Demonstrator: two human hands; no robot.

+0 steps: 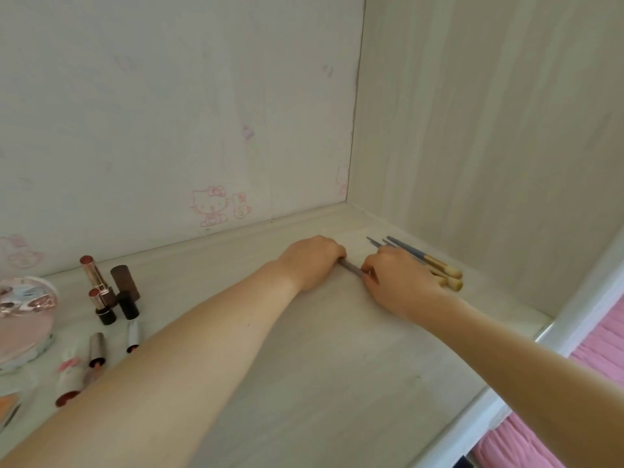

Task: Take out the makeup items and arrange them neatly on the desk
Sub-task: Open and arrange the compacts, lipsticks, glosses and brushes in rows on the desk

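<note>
A thin grey brush handle (351, 267) lies on the pale desk (320, 366) between my two hands. My left hand (312, 260) curls its fingers over the handle's far end. My right hand (398, 282) pinches the near end between thumb and fingers. Just right of my right hand lie three blue-handled makeup brushes (425, 260) with gold ferrules and pale bristles, side by side near the right wall. Their middle parts are hidden by my right hand.
At the left stand two open lipsticks (98, 282) and two dark caps (125, 282). More lipsticks (96, 349) lie flat in front of them. A round pink compact (23, 319) sits at the far left. Walls close the back and right; pink fabric (591, 349) lies beyond the desk edge.
</note>
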